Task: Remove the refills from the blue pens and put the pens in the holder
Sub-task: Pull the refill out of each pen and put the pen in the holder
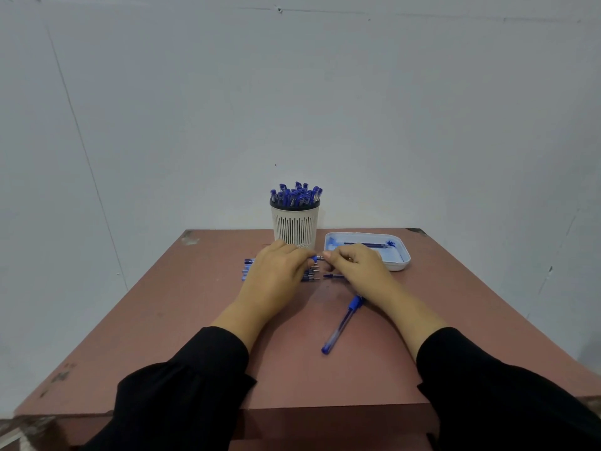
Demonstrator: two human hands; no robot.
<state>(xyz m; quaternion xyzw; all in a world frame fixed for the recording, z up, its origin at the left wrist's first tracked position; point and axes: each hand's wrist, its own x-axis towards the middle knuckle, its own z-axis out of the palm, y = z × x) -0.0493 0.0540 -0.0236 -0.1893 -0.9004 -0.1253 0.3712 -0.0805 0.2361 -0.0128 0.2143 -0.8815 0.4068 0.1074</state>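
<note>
**A:** How far along are you?

**B:** Well along, by my reading. Your holder (295, 227), at centre frame against the wall, is already packed with blue-capped pens. The white tray (401, 260) just right of it has a few refills lying in it.

**A:** What's left?

**B:** A row of blue pens (310, 275) lies under and beside your left hand (276, 271), just below the holder. One more capped pen (341, 325) lies loose lower down, right of centre, and a thin piece (333, 276), maybe a refill, sits beside your right hand (357, 265).

**A:** And my hands?

**B:** Both have fingers curled, meeting at a pen tip (318, 258) between them. You look to be pinching one pen at its tip end, probably unscrewing it, though I can't tell the exact grip.
</note>
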